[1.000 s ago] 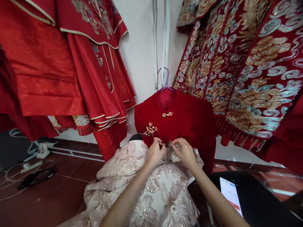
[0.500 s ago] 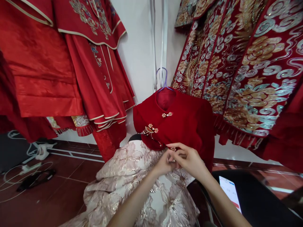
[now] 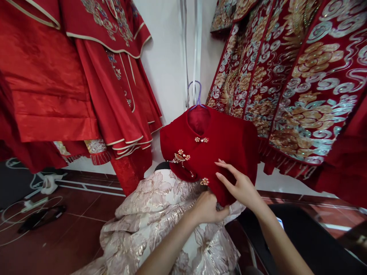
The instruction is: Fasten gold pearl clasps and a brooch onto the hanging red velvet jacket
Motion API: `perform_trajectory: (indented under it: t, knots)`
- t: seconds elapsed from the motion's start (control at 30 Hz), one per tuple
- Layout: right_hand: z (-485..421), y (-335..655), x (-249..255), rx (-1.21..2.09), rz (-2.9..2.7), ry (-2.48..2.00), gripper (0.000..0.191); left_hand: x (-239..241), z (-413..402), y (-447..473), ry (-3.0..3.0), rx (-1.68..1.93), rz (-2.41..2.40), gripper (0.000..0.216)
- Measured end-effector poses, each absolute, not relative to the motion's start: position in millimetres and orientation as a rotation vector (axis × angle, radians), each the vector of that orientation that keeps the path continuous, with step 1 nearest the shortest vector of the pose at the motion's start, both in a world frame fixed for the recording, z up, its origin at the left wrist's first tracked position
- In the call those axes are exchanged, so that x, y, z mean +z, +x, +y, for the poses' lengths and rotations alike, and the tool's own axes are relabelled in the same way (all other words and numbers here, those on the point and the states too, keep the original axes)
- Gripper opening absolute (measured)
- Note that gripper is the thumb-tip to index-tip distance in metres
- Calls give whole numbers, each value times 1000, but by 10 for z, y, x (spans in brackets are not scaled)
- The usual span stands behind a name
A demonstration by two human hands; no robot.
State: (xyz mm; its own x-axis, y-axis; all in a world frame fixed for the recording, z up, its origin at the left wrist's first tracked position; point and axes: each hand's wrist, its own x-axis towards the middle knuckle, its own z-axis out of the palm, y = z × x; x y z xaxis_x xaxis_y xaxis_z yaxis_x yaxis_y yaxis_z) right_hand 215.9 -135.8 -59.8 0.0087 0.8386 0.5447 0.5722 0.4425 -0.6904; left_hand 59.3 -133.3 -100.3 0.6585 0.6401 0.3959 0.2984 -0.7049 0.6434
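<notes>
A dark red velvet jacket (image 3: pixel 226 133) hangs in front of me on a purple hanger (image 3: pixel 198 93). Pearl flower clasps sit at its collar and near its lower opening, the lower flower clasp (image 3: pixel 204 181) just above my left hand. A beaded brooch with dangling beads (image 3: pixel 181 156) is on its left part. My left hand (image 3: pixel 208 208) is curled at the jacket's bottom edge and grips it; the fingertips are hidden. With fingers stretched and apart, my right hand (image 3: pixel 242 187) rests against the right side of the jacket front.
Beneath the jacket spreads a pale floral brocade fabric (image 3: pixel 151 194). Red garments (image 3: pixel 109 91) hang at left, an embroidered red garment (image 3: pixel 304 88) at right. A black seat (image 3: pixel 304 240) stands at lower right, a phone (image 3: pixel 280 222) on it mostly behind my forearm. Cables (image 3: pixel 31 206) lie on the floor.
My hands were together at the lower clasp and have parted. The right has moved up and right with fingers opening; the left has shifted down to the hem. My right forearm now covers most of the phone.
</notes>
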Motion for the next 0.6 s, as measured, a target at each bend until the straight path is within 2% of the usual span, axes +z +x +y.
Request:
perform_trajectory:
  t: [0.1,0.2,0.27,0.47,0.53,0.6]
  knots:
    - [-1352,2128,-583,349,-1663,-1197,35,-1008,-1388,623,2153,792,696,33]
    - [-1367,2111,-571,466,-1611,-1182,29,-1100,-1409,640,1870,417,538,48]
    - [-1383,2108,-578,562,-1626,-1201,28,-1191,-1389,649,1788,315,521,57]
    - [-1321,2090,-729,578,-1669,-1237,27,-1408,-1180,690,1606,1016,782,84]
    - [-1248,2060,-810,566,-1671,-1234,29,-1410,-1094,681,1464,1167,829,76]
    - [-1172,2007,-874,560,-1666,-1242,32,-1378,-1021,645,1357,1281,887,50]
